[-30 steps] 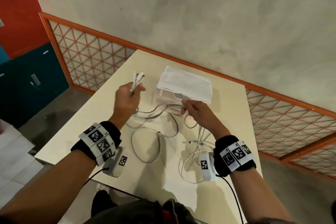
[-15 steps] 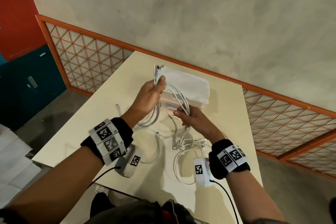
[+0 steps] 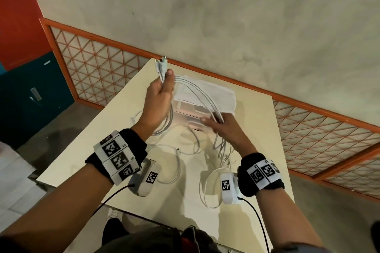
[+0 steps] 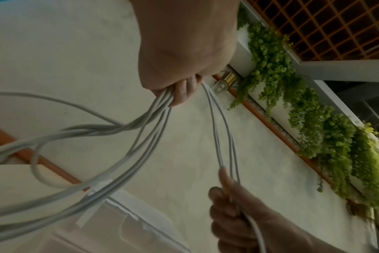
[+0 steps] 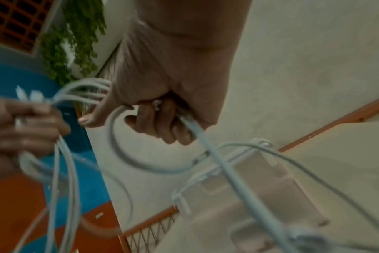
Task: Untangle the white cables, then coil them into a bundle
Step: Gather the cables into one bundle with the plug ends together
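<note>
My left hand (image 3: 159, 92) is raised above the cream table (image 3: 255, 121) and grips several white cables (image 3: 197, 92) near their plugs (image 3: 161, 65), which stick up past the thumb. The strands arc over to my right hand (image 3: 221, 124), whose fingers curl round them lower down. In the left wrist view the cables (image 4: 145, 130) fan out from my fist in loops. In the right wrist view my right hand (image 5: 162, 116) closes on a thick strand (image 5: 223, 164). More loose cable (image 3: 205, 187) lies on the table under my wrists.
A clear plastic box (image 3: 191, 109) with a folded white cloth (image 3: 213, 94) on top stands at the far side of the table. An orange lattice railing (image 3: 308, 125) runs behind the table. A grey wall rises beyond it.
My left hand rose and moved right with the plug ends. My right hand took hold of the strands and drew them into an arc between both hands; loops lifted off the table.
</note>
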